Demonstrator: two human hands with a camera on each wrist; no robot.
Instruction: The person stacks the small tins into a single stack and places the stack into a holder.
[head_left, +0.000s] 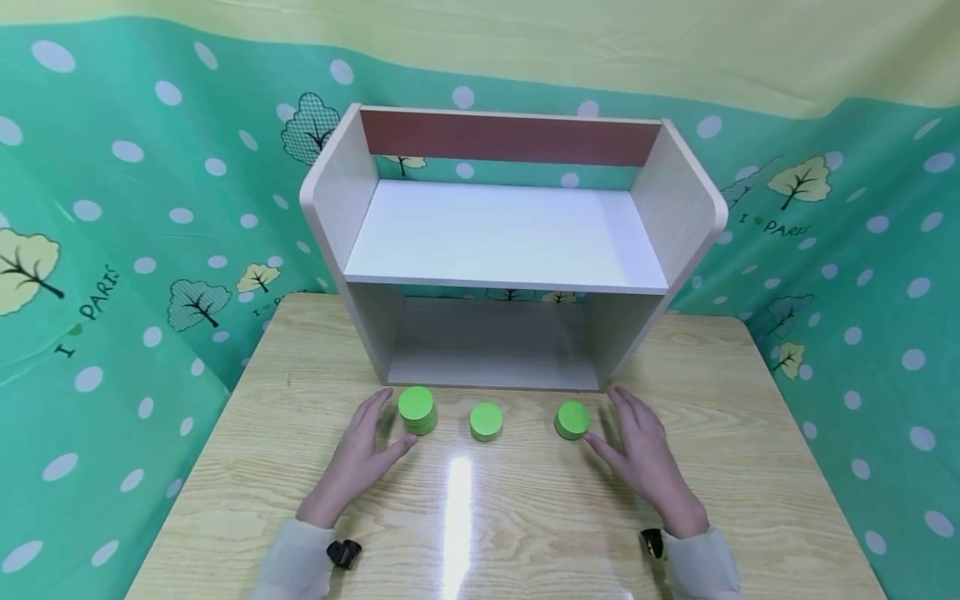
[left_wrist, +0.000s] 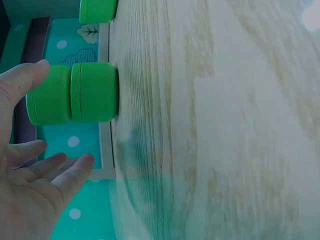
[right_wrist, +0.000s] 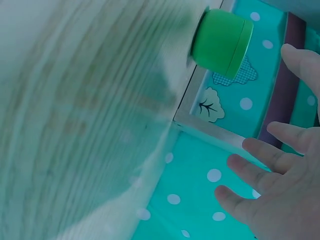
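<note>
Two round green containers with lids stand stacked point(head_left: 417, 409) on the table at the left; the left wrist view shows the upper container point(left_wrist: 50, 96) on the lower container point(left_wrist: 95, 92). My left hand point(head_left: 362, 447) is beside the stack, fingers spread and thumb in front of it. A single green container point(head_left: 486, 422) stands in the middle. Another green container point(head_left: 573, 420) is at the right, where my right hand point(head_left: 643, 446) lies spread, thumb tip close to its side. In the right wrist view that container point(right_wrist: 220, 42) stands apart from the spread fingers point(right_wrist: 235, 200).
Behind the containers stands a white two-level shelf point(head_left: 506, 237) with a reddish-brown back rail point(head_left: 510, 137). The wood-grain table point(head_left: 540, 517) spreads in front. A green dotted cloth point(head_left: 150, 250) hangs around the back and sides.
</note>
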